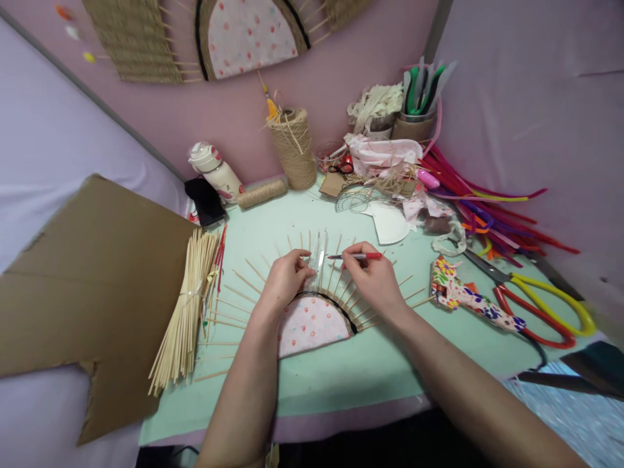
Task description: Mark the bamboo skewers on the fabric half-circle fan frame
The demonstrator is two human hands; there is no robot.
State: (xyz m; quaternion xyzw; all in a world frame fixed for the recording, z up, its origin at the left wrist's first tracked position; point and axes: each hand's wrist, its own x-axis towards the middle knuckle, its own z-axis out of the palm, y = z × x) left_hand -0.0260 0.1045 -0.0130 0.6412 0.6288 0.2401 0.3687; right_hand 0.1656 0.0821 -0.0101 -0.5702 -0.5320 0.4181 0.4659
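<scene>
On the table lies a half-round piece [314, 322] covered in pink dotted cloth, with a black and twine-coloured curved rim and thin wooden sticks fanning out from it. A clear ruler [320, 257] stands out from the top of the rim, among the sticks. My left hand [287, 279] is closed at the ruler's left edge, thumb and fingers pinching it. To the right of the ruler, my right hand [368, 276] grips a red pen [363, 256], whose tip points left, close to the ruler.
Left are a stick bundle [185, 312] and cardboard [97, 279]. Behind stand a bottle [214, 170] and twine roll [294, 149]. Right lie a glue gun [468, 296], scissors [536, 299] and pipe cleaners [492, 201]. A similar fan piece [251, 36] hangs on the wall.
</scene>
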